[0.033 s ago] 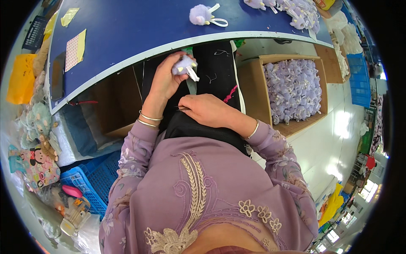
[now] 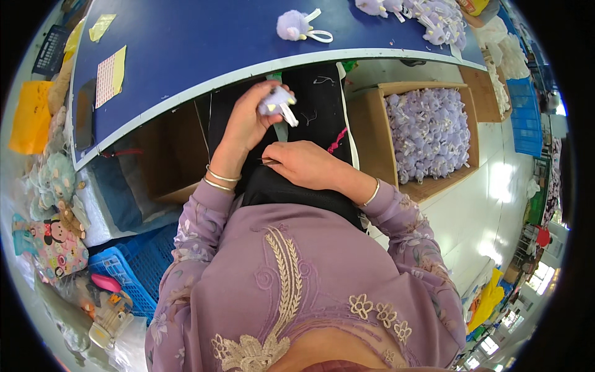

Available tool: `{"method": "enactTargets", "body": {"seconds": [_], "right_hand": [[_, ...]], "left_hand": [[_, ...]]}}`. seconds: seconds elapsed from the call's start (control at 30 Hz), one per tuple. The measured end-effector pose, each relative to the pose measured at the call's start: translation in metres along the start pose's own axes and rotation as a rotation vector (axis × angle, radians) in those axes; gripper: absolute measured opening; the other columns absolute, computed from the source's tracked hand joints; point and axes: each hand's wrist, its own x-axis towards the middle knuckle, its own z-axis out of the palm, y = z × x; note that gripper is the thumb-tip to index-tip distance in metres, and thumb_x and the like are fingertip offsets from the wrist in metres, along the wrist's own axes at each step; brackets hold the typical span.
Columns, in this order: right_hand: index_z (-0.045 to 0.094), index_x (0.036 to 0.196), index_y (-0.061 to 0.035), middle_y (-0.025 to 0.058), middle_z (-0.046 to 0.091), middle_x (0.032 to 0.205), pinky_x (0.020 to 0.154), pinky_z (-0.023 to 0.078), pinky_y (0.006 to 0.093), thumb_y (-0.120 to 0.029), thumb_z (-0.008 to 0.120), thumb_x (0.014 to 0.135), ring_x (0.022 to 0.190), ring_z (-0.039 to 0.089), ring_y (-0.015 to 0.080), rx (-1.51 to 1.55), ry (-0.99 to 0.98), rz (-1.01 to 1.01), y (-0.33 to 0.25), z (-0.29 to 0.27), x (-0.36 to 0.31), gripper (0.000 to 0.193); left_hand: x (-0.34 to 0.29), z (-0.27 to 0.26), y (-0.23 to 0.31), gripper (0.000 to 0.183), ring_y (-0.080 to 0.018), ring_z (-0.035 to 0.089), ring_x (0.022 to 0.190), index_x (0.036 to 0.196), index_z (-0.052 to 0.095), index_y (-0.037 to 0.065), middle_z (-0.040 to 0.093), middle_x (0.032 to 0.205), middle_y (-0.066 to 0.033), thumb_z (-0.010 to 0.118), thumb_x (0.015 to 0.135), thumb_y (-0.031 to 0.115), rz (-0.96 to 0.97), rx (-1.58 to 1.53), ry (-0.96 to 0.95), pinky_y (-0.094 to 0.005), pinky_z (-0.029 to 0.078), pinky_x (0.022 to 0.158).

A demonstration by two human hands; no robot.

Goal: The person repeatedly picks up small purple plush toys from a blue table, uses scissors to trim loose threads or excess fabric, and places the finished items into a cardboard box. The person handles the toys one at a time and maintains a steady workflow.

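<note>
Just below the table's edge, my left hand (image 2: 248, 118) pinches a small lilac plush toy (image 2: 276, 100) with pale yellow bits. A white ribbon tag (image 2: 289, 115) hangs from the toy. Lower and to the right, my right hand (image 2: 305, 162) rests over my lap, its fingers closed round a slim dark pointed tool (image 2: 268, 162). Only the tip of that tool shows, so its kind is unclear. The two hands are apart. A similar lilac plush toy (image 2: 292, 25) with a white loop lies on the blue table (image 2: 204, 43).
More lilac plush toys (image 2: 437, 22) are heaped at the table's far right. A cardboard box (image 2: 365, 133) full of them stands on the floor to my right. At my left are a blue plastic crate (image 2: 124, 266), an open carton (image 2: 167, 146) and bagged plush toys (image 2: 59, 177).
My left hand has shifted slightly right and turned the plush toy a little, its tag swinging along. My right hand has hardly moved.
</note>
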Motion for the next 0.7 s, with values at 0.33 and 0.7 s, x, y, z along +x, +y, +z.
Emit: {"method": "enactTargets", "body": {"seconds": [0.33,0.7], "right_hand": [[0.06,0.105,0.0017,0.0025,0.061,0.086,0.07,0.047,0.0241,-0.015,0.062,0.091,0.077,0.057,0.008,0.631,0.575,0.379,0.019,-0.046,-0.03,0.022],[0.058,0.111,0.0015,0.0014,0.06,0.089,0.064,0.045,0.0213,-0.021,0.07,0.087,0.075,0.052,0.005,0.636,0.719,0.181,0.006,-0.055,-0.016,0.035]], "left_hand": [[-0.018,0.037,0.011,0.044,-0.0297,0.059,0.116,0.123,0.049,-0.002,0.056,0.124,-0.0179,0.034,0.082,-0.001,0.033,0.079,-0.122,-0.0337,0.061,0.077],[-0.033,0.07,0.004,0.052,-0.0185,0.055,0.116,0.134,0.046,0.002,0.054,0.129,-0.0106,0.052,0.083,-0.007,0.342,0.71,-0.149,-0.0306,0.044,0.099]]}}
